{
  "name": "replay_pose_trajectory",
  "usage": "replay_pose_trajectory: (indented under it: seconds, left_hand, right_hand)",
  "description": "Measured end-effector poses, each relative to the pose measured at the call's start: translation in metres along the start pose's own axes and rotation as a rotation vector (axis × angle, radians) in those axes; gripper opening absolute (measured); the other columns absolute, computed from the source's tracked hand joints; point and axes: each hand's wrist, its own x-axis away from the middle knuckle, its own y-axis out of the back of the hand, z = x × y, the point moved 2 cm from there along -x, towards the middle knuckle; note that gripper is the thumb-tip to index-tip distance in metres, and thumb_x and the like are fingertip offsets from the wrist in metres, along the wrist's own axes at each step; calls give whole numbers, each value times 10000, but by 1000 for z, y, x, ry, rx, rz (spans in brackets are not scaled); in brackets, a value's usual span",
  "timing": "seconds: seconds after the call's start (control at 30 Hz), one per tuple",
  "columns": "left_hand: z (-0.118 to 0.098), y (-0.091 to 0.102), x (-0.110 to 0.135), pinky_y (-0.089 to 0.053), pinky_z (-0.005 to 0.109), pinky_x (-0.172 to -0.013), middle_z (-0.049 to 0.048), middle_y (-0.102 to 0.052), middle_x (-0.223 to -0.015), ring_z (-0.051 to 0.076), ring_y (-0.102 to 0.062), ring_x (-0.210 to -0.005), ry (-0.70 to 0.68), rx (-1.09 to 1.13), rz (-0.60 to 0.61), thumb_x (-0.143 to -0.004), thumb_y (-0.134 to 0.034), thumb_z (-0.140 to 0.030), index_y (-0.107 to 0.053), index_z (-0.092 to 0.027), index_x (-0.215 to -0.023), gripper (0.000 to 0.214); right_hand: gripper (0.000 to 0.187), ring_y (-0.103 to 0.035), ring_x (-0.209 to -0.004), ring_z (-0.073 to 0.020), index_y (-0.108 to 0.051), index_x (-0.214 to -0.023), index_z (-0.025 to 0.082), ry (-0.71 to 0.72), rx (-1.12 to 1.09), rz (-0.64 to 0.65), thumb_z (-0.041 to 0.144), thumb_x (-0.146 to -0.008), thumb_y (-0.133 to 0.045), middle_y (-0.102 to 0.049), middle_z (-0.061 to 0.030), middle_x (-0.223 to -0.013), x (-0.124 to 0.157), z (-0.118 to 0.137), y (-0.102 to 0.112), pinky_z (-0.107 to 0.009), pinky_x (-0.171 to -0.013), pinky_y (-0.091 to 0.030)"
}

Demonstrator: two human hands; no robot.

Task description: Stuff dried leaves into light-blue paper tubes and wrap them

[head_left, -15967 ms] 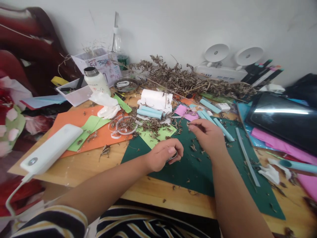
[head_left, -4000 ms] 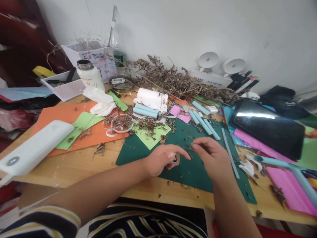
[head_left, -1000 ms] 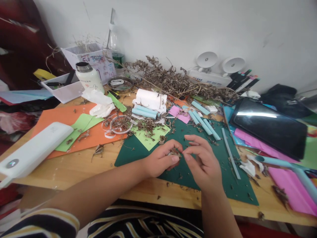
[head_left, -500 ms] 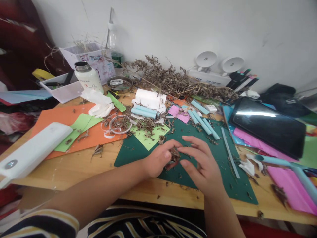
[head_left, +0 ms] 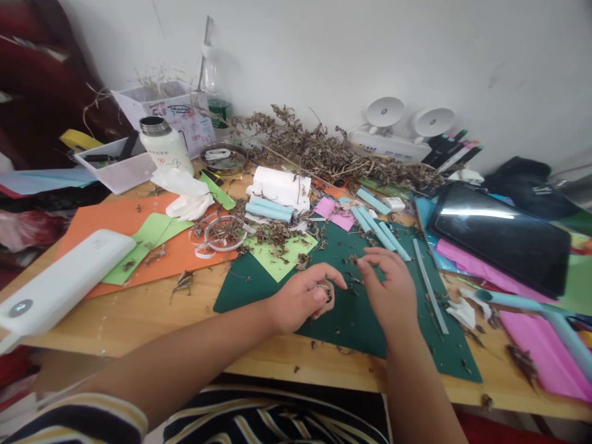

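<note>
My left hand (head_left: 303,297) is closed around a small round wad of dried leaves (head_left: 327,291), whose end shows between thumb and forefinger. Whether a tube or wrapper encloses the leaves is hidden by the fingers. To its right, my right hand (head_left: 388,287) pinches a small bit of dried leaf (head_left: 354,260) between thumb and fingertips, apart from the left hand. Both hands are above the dark green cutting mat (head_left: 361,327), which is strewn with leaf crumbs. A light green paper square (head_left: 277,266) with a heap of crumbled leaves (head_left: 276,237) lies just beyond the left hand.
Dried branches (head_left: 319,148) lie along the wall. Light blue paper tubes (head_left: 380,228) and a pale strip (head_left: 430,287) rest on the mat. A tape ring (head_left: 226,249), orange paper (head_left: 97,213) and a white power bank (head_left: 69,280) lie left; a black tablet (head_left: 502,234) lies right.
My right hand has drawn away from the left hand to the right, and its spread fingers have closed into a pinch. The left hand stays nearly in place with its leaves.
</note>
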Motion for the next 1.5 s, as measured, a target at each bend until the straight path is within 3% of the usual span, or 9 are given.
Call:
replay_pose_trajectory:
  seconds: [0.13, 0.37, 0.5, 0.77, 0.93, 1.07, 1.23, 1.37, 1.5]
  left_hand:
    - [1, -1, -1, -278, 178, -409, -60, -387, -499, 44, -334, -389, 109, 22, -69, -752, -455, -452, -462, -123, -840, 341]
    - [-3, -5, 0, -241, 173, -383, -72, -376, -451, 42, -309, -367, 178, 133, -101, -648, -444, -220, -427, -145, -692, 88]
    - [-2, -6, 0, -251, 167, -386, -85, -331, -432, 40, -293, -375, 199, 157, -122, -615, -432, -171, -385, -158, -653, 62]
    - [-4, -7, -3, -272, 166, -428, -73, -300, -505, 39, -289, -438, 80, 140, -74, -647, -412, -140, -346, -163, -641, 70]
    - [-2, -2, -1, -321, 187, -502, -52, -364, -584, 56, -341, -514, 18, -101, -11, -661, -461, -185, -365, -162, -698, 106]
    - [-1, 1, -1, -369, 207, -561, -25, -409, -643, 81, -395, -590, -24, -242, 37, -658, -462, -209, -396, -153, -745, 122]
    - [-8, 1, -5, -378, 174, -550, -34, -421, -591, 70, -401, -561, -64, -248, 212, -671, -519, -218, -425, -143, -683, 121]
    - [-9, 4, -5, -377, 153, -544, -30, -462, -597, 68, -425, -575, 24, -248, 198, -652, -599, -279, -481, -120, -706, 205]
    - [-5, 5, -5, -323, 137, -475, -57, -397, -526, 44, -354, -515, 124, -319, 124, -628, -622, -346, -435, -125, -599, 291]
  right_hand:
    - [230, -505, -907, -301, -608, -773, 205, -36, 302, 143, 403, -740, -496, -590, -96, -974, 5, -5, -1, -534, -728, -372]
    - [257, -459, -1047, -210, -510, -1033, 222, 337, -283, 208, 261, -803, -402, -496, -89, -1122, 20, 42, 15, -401, -878, -376]
    - [252, -452, -1030, -225, -517, -1012, 214, 505, -320, 220, 238, -780, -421, -486, -88, -1105, 24, 59, 15, -421, -867, -371]
    - [270, -381, -1082, -279, -516, -968, 185, 779, -187, 266, 356, -781, -422, -429, -101, -1142, 12, 60, 20, -468, -871, -341]
    - [296, -352, -1107, -291, -519, -952, 174, 834, -138, 405, 398, -779, -433, -419, -109, -1188, 2, 65, 28, -479, -865, -349]
    - [278, -377, -1087, -289, -544, -924, 168, 923, -27, 464, 386, -764, -478, -497, -96, -1141, -3, 71, 34, -464, -826, -365]
    - [313, -403, -1054, -256, -549, -959, 167, 1078, 78, 503, 404, -766, -481, -575, -55, -1056, -7, 77, 43, -427, -849, -325]
    - [271, -451, -882, -207, -567, -927, 206, 1037, 170, 577, 400, -758, -484, -602, -35, -935, -12, 81, 47, -375, -774, -311]
    - [161, -449, -643, -155, -574, -723, 228, 971, 316, 714, 379, -724, -516, -590, -6, -688, -14, 91, 46, -315, -608, -260]
